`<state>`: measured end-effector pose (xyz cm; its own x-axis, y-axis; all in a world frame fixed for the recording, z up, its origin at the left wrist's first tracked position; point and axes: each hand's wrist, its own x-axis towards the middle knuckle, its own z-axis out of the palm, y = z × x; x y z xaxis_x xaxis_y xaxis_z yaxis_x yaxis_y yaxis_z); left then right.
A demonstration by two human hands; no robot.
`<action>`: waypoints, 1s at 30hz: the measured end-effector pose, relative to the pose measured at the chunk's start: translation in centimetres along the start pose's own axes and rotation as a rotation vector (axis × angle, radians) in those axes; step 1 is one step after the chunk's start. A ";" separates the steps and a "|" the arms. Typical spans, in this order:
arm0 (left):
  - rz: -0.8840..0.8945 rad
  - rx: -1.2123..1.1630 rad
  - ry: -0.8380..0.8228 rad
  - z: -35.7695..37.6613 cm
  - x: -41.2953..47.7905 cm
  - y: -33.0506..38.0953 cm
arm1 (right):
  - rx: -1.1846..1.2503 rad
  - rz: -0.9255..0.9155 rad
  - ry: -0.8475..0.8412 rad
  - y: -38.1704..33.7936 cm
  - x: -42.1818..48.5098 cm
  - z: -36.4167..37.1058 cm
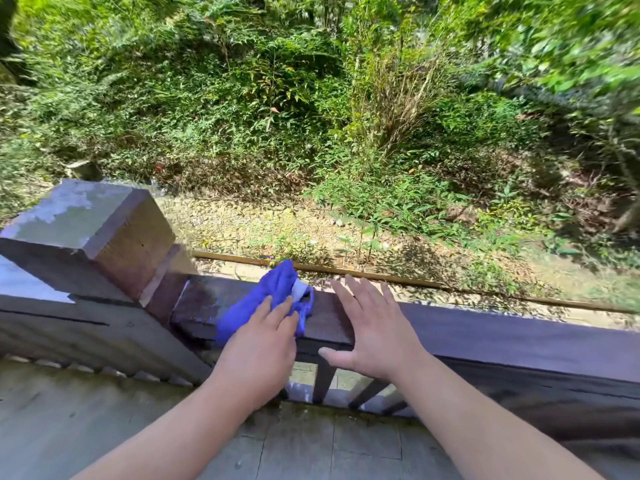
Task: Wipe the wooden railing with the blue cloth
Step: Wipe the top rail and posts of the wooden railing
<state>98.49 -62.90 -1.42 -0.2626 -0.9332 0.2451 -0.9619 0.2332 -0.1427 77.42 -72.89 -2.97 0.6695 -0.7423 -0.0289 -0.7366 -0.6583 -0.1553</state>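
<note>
The dark brown wooden railing (485, 327) runs from centre to right. A crumpled blue cloth (263, 299) with a small white tag lies on the rail's top, just right of the post. My left hand (259, 351) lies palm down on the near part of the cloth, fingers pressing it against the rail. My right hand (370, 327) rests flat on the bare rail just right of the cloth, fingers spread and thumb over the near edge, holding nothing. The rail surface left of the cloth looks wet and shiny.
A thick square wooden post (90, 230) with a wet top stands at the left end of the rail. Dark balusters (325, 382) drop below the rail. Grey deck boards (329, 445) lie underfoot. Beyond the railing are gravel ground and dense green bushes (311, 98).
</note>
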 end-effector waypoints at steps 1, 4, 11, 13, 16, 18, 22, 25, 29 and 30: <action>0.029 0.000 -0.008 0.2 0.4 0.9 | 0.006 0.011 0.000 0.7 -0.6 -0.2; 0.120 0.005 -0.109 0.5 1.9 3.4 | 0.014 0.037 0.006 2.5 -2.1 -0.6; 0.171 -0.039 -0.190 0.3 5.2 8.6 | 0.009 0.036 0.052 5.7 -4.6 -1.5; 0.136 -0.118 -0.208 0.5 6.1 9.9 | -0.004 0.034 0.044 6.7 -5.4 -1.8; 0.129 -0.256 -0.209 0.9 7.2 11.5 | -0.021 0.054 0.006 8.4 -6.4 -2.3; 0.140 -0.375 -0.177 0.6 7.9 12.2 | -0.029 0.059 -0.018 9.2 -6.8 -2.6; 0.166 -0.451 -0.170 0.1 8.6 11.9 | -0.015 0.022 -0.020 9.0 -6.6 -3.2; 0.189 -0.467 -0.178 -0.4 8.8 11.3 | -0.029 -0.073 -0.047 7.7 -5.2 -3.6; 0.189 -0.473 -0.151 -0.7 8.2 10.6 | -0.023 -0.115 -0.096 6.2 -3.8 -3.5; 0.182 -0.463 -0.158 -0.6 7.9 10.2 | -0.010 -0.115 -0.098 6.0 -3.6 -3.4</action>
<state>86.58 -67.69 -0.34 -0.4480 -0.8881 0.1030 -0.8441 0.4581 0.2786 70.25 -74.55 -0.44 0.7553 -0.6465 -0.1078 -0.6551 -0.7398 -0.1533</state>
